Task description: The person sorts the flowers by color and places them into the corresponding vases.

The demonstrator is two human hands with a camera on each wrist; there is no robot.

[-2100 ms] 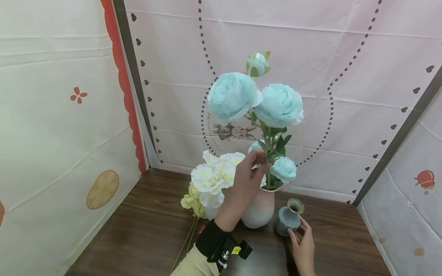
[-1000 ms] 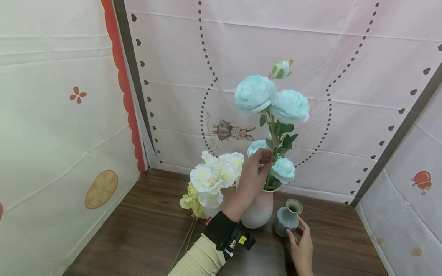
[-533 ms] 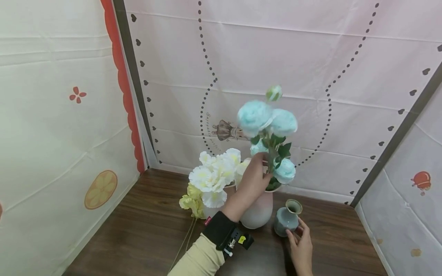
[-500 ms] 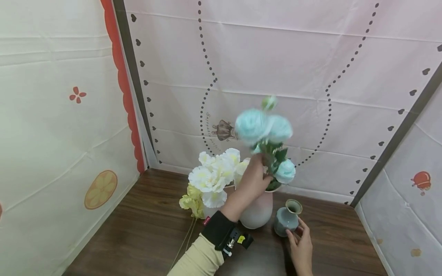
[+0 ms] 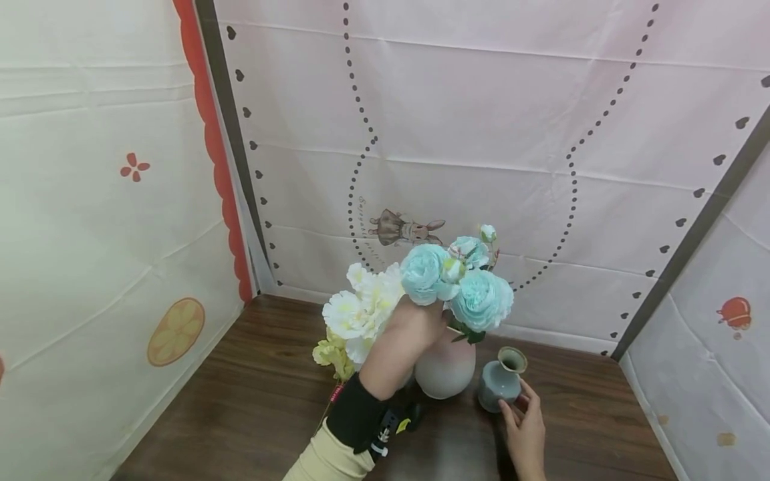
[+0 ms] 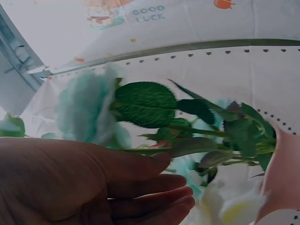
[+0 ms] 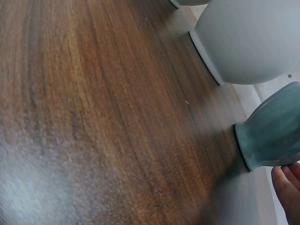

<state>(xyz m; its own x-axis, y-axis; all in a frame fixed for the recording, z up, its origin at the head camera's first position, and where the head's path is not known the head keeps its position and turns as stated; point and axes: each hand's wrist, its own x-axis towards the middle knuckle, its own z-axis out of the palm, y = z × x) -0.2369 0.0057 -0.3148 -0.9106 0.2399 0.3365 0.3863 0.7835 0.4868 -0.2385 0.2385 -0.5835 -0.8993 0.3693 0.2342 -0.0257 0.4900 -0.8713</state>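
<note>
Pale blue artificial peonies (image 5: 482, 299) stand low in the pink-and-white vase (image 5: 445, 369). My left hand (image 5: 415, 327) is right at the stems under the blooms, and the flowers hide its fingertips in the head view. In the left wrist view, the left hand (image 6: 93, 180) has its fingers nearly straight and the thumb apart, alongside a green stem (image 6: 140, 151). Leaves (image 6: 146, 104) spread just above it. My right hand (image 5: 526, 427) holds the lower side of a small blue-grey vase (image 5: 500, 386) between thumb and fingers; this vase stands upright on the table.
White artificial flowers (image 5: 355, 312) and yellow ones (image 5: 333, 355) sit left of the pink vase, partly behind my left forearm. The wooden table (image 5: 240, 401) meets printed cloth walls (image 5: 511, 100) at the back and sides.
The pale blue peonies have come down deep into the pink-and-white vase. My left hand has moved down and left with its forearm; the right hand and small vase have stayed put.
</note>
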